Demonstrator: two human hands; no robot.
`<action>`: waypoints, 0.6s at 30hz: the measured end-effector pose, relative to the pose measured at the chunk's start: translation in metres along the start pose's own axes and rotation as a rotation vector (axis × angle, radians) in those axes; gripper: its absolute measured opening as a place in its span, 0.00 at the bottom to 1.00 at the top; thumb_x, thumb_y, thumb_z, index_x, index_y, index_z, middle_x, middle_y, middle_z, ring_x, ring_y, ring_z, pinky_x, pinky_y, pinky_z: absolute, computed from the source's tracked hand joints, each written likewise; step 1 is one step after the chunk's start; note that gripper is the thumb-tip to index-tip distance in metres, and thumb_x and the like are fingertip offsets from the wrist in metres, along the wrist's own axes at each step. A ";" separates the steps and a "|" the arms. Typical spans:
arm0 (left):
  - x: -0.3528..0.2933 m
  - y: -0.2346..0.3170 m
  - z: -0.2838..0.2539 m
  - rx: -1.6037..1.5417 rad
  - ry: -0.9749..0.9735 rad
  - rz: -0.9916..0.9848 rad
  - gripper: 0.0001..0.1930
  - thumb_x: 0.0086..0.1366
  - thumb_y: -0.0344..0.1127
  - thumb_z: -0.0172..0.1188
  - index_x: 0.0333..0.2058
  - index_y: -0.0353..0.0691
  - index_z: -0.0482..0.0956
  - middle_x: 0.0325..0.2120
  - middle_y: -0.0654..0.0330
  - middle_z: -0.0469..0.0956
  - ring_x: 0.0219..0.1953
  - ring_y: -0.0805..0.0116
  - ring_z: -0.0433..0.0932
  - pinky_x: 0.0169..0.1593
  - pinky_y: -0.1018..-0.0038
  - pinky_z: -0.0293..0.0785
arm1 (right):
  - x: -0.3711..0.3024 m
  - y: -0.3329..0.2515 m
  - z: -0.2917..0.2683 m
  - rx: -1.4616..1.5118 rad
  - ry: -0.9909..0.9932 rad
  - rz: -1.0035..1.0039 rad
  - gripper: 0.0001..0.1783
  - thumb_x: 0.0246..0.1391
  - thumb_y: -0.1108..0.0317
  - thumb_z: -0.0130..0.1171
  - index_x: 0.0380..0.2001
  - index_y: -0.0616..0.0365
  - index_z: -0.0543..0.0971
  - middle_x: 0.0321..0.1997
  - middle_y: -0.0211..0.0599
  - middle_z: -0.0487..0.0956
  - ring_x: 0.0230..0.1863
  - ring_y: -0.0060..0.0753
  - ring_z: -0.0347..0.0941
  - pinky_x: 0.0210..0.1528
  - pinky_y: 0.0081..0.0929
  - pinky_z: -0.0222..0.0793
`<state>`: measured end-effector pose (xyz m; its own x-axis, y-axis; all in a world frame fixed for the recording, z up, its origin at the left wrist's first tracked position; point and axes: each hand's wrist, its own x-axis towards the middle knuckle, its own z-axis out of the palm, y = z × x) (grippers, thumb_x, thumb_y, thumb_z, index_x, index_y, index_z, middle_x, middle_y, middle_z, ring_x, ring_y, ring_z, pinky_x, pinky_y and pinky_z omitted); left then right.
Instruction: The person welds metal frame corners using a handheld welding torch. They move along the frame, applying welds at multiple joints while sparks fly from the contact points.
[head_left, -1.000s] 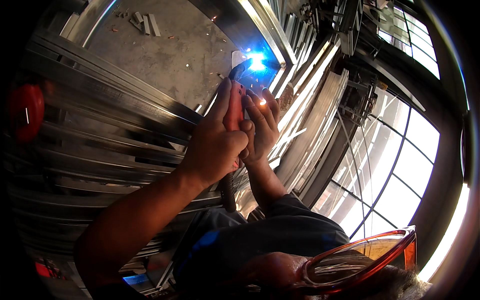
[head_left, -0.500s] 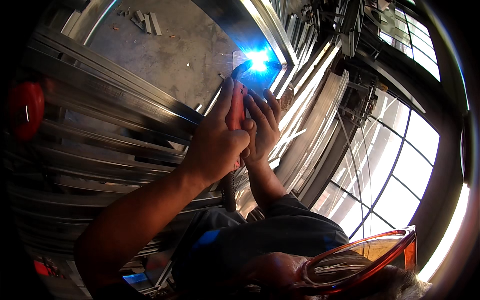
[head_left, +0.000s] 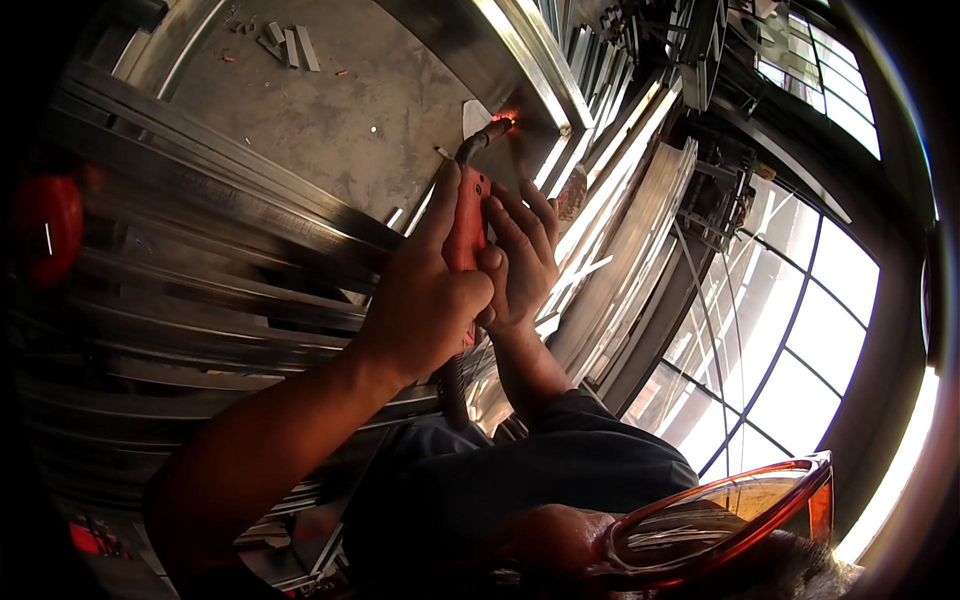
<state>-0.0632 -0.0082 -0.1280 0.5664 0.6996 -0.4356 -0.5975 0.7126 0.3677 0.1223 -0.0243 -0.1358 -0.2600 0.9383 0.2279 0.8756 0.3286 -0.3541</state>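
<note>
A welding torch with a red handle (head_left: 466, 232) and a dark curved neck (head_left: 482, 143) lies between my hands. My left hand (head_left: 415, 305) is closed round the handle, with one finger stretched along its left side. On the other side, my right hand (head_left: 525, 240) supports the handle with its thumb and fingers against it. The nozzle's tip is at a small orange-red glowing spot (head_left: 509, 117) on a steel frame (head_left: 535, 60), near the frame's corner. From the handle's lower end a dark cable (head_left: 453, 395) runs down toward my body.
Long metal profiles (head_left: 220, 205) lie in rows on the left. More lengths (head_left: 630, 250) are stacked at the right, beside a large window (head_left: 780, 330). Several metal offcuts (head_left: 292, 46) lie on the concrete floor (head_left: 330, 110). A rounded red object (head_left: 48, 232) is at the far left.
The bright blue-white arc and its sparks have gone out, leaving an orange-red glow at the tip. Both hands and the torch stay nearly in place, shifted slightly left.
</note>
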 end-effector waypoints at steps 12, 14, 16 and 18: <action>-0.013 0.004 -0.003 0.106 0.015 0.046 0.54 0.55 0.22 0.50 0.79 0.39 0.34 0.39 0.54 0.76 0.27 0.70 0.78 0.27 0.73 0.80 | 0.004 -0.020 -0.005 0.008 0.017 0.005 0.24 0.66 0.56 0.56 0.53 0.64 0.85 0.56 0.53 0.84 0.66 0.64 0.71 0.70 0.58 0.60; -0.013 0.003 -0.004 0.120 0.018 0.054 0.54 0.55 0.22 0.50 0.79 0.39 0.34 0.40 0.53 0.76 0.27 0.70 0.78 0.27 0.73 0.80 | 0.003 -0.020 -0.004 0.004 0.013 0.006 0.24 0.66 0.56 0.56 0.53 0.64 0.85 0.56 0.53 0.84 0.66 0.64 0.71 0.70 0.58 0.60; -0.014 0.002 -0.006 0.130 0.017 0.058 0.54 0.55 0.22 0.50 0.79 0.39 0.34 0.40 0.52 0.76 0.27 0.70 0.78 0.27 0.73 0.80 | 0.003 -0.021 -0.004 0.001 0.013 0.006 0.24 0.66 0.56 0.56 0.53 0.64 0.85 0.56 0.53 0.84 0.66 0.64 0.71 0.70 0.58 0.60; -0.014 0.001 -0.006 0.140 0.016 0.061 0.54 0.55 0.22 0.50 0.79 0.39 0.33 0.41 0.52 0.76 0.27 0.70 0.78 0.27 0.73 0.79 | 0.003 -0.021 -0.003 0.001 0.017 0.003 0.24 0.66 0.55 0.56 0.53 0.64 0.85 0.56 0.53 0.84 0.66 0.63 0.71 0.70 0.58 0.60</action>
<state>-0.0757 -0.0174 -0.1265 0.5217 0.7418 -0.4213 -0.5447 0.6697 0.5047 0.1043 -0.0287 -0.1249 -0.2503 0.9373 0.2427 0.8760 0.3259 -0.3556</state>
